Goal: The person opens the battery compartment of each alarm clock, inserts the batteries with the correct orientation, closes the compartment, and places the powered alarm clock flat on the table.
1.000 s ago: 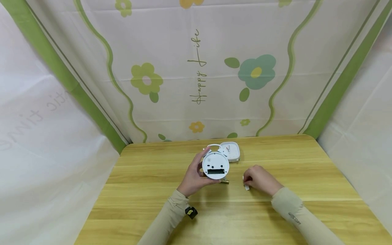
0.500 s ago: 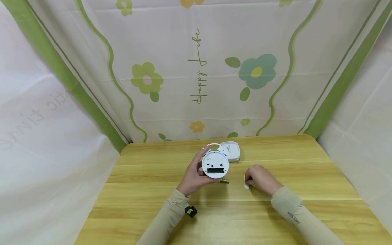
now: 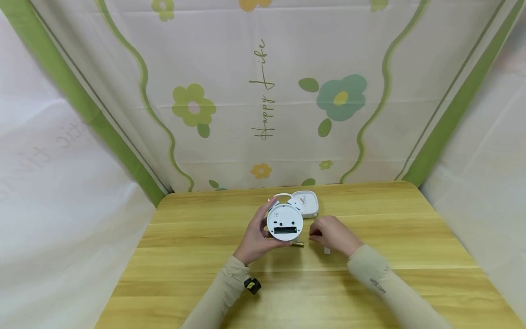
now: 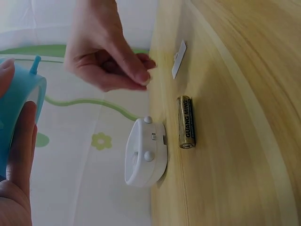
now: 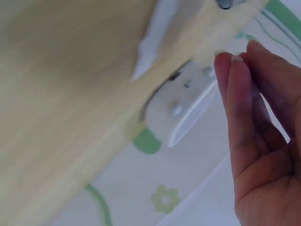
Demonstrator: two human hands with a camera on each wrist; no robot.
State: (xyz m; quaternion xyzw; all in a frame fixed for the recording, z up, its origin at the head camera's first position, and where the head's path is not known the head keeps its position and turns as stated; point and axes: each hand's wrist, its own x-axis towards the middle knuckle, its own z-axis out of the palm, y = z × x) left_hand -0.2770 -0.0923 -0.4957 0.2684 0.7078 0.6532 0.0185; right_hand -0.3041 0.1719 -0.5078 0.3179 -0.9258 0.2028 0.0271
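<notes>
My left hand (image 3: 256, 235) grips a round twin-bell alarm clock (image 3: 285, 218) by its side, its white back facing me with a black battery slot uncovered. Its light blue body (image 4: 21, 106) shows in the left wrist view. Below the clock a gold-and-black AA battery (image 3: 297, 244) lies on the table. My right hand (image 3: 333, 233) hovers between that battery and a small white battery cover (image 3: 327, 250) on the table. Its thumb and fingertips come close together, and I see nothing held in them; the fingers (image 5: 240, 108) are loosely bent.
A white rounded-square clock (image 3: 306, 203) lies face up behind the held clock. The wooden table (image 3: 205, 274) runs back to a flower-printed curtain (image 3: 230, 151), with more white cloth at both sides. A black camera mount (image 3: 252, 286) sits on the left wrist.
My right hand has let go of the white battery cover, leaving it on the table, and has moved left toward the battery. The left hand and clock keep their pose.
</notes>
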